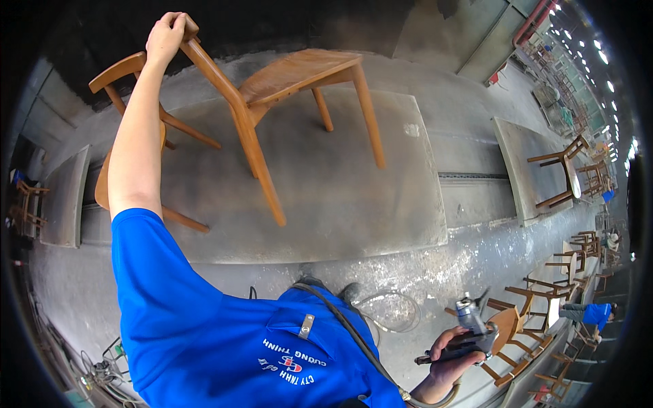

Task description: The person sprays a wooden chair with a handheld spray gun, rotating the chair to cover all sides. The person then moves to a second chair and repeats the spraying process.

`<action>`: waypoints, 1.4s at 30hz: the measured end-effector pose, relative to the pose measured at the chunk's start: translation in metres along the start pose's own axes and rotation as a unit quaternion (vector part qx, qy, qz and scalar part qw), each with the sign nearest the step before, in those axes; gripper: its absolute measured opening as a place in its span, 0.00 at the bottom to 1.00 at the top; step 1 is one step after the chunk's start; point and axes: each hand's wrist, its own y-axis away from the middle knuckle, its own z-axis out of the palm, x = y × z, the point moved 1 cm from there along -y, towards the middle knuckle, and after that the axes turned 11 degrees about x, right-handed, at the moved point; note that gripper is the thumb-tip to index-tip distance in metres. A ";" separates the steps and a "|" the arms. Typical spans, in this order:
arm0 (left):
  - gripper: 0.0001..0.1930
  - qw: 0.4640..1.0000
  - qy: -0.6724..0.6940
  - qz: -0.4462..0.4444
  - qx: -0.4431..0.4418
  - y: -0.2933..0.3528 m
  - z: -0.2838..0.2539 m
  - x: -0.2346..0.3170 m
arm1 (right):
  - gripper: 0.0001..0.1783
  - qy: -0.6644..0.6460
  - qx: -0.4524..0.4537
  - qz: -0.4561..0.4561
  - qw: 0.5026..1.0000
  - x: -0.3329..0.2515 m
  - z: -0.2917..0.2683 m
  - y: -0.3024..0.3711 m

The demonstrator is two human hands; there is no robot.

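A brown wooden chair (pixel 299 76) stands tilted on a large flat grey board, its seat turned away to the right. The fingers of my left hand (pixel 165 41) are wrapped over the top of its backrest, with the arm stretched far forward. Low on the right, my right hand (pixel 450 364) grips a metal spray gun (pixel 478 332), held well apart from the chair. A hose (pixel 340 319) runs across my blue shirt toward that hand. Partly hidden behind my left arm is a second wooden chair (pixel 117 72).
The grey board (pixel 354 211) lies on a worn concrete floor. Another board (pixel 517 170) at the right carries a chair (pixel 563 166). Several chairs (pixel 520 326) line the right side, near a person in blue (pixel 597 314). Thin hose (pixel 401 309) coils on the floor.
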 end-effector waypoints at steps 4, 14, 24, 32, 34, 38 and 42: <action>0.22 1.000 0.008 -0.003 -0.027 -0.005 0.000 0.008 | 0.51 0.090 -0.106 0.005 0.990 0.001 0.006 -0.004; 0.22 0.999 0.029 -0.037 -0.012 -0.006 0.030 0.001 | 0.52 0.115 -0.025 0.066 0.991 0.029 0.019 -0.008; 0.31 0.999 0.012 -0.018 0.025 -0.011 0.061 -0.019 | 0.47 0.008 -0.063 0.098 0.993 0.126 0.040 -0.086; 0.18 0.997 0.062 0.042 -0.001 -0.033 0.075 -0.046 | 0.37 0.001 -0.014 0.162 0.987 0.272 0.077 -0.134; 0.17 0.991 0.105 0.069 0.037 -0.035 0.073 -0.047 | 0.35 -0.059 0.019 0.166 0.984 0.301 0.098 -0.151; 0.17 0.987 0.107 0.111 0.037 -0.031 0.071 -0.040 | 0.31 -0.151 0.024 0.122 0.981 0.344 0.152 -0.197; 0.16 0.987 0.101 0.093 0.078 -0.026 0.067 -0.034 | 0.23 -0.085 0.044 0.131 0.987 0.362 0.174 -0.232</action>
